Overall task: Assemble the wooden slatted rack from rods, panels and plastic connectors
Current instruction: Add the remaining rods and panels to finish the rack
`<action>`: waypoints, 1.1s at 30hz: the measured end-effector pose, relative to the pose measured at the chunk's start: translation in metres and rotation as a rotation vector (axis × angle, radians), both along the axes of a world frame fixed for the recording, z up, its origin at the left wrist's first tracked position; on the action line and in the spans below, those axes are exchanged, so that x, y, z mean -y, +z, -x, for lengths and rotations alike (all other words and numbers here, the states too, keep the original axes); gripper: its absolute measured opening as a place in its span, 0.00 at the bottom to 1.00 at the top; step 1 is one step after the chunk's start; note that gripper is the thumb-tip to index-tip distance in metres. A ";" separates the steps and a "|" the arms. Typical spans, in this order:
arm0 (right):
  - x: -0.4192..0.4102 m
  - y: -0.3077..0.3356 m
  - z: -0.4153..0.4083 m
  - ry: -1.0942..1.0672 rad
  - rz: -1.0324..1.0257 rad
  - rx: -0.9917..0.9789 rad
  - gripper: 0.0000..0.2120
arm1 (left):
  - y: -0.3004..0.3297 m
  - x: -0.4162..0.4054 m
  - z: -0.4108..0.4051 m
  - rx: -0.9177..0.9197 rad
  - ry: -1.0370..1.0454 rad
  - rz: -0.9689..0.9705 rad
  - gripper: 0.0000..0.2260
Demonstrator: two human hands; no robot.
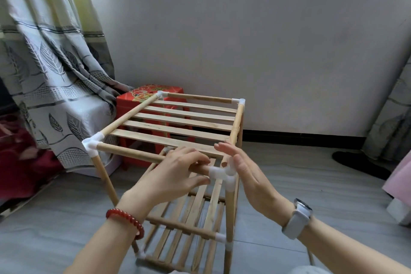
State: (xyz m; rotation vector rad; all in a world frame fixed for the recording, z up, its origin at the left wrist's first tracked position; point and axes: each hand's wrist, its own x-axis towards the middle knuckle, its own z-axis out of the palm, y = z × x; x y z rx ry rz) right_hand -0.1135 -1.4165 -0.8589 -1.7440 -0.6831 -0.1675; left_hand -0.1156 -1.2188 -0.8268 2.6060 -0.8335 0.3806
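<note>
The wooden slatted rack (178,129) stands upright on the floor with its top slat panel in place and lower shelves below. White plastic connectors join the rods at the corners. At the near right corner, the white connector (222,173) sits on the upright rod, and the right side rod's end (224,163) is out of it, just above. My left hand (175,173) grips the front top rod right beside that connector. My right hand (246,173) is held flat, fingers straight, against the connector's right side.
A red plastic stool (142,104) stands behind the rack by the white wall. A leaf-patterned curtain (44,73) hangs at the left over dark red bedding. A black object (360,162) lies on the grey floor at the right, pink cloth beyond it.
</note>
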 end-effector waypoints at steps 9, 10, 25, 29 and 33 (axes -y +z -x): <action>-0.033 0.018 -0.023 -0.213 -0.413 0.005 0.15 | -0.013 -0.005 -0.014 0.239 0.411 0.081 0.26; -0.037 0.016 -0.024 -0.216 -0.431 0.001 0.15 | -0.015 -0.003 -0.016 0.280 0.455 0.103 0.27; -0.056 0.007 -0.035 -0.333 -0.438 0.077 0.16 | -0.026 0.008 -0.026 0.570 0.531 0.205 0.27; -0.054 0.007 -0.031 -0.256 -0.402 0.020 0.16 | -0.026 0.004 -0.022 0.517 0.461 0.186 0.26; -0.034 0.018 -0.038 -0.159 -0.426 -0.234 0.12 | -0.017 0.013 -0.013 0.343 0.371 0.150 0.19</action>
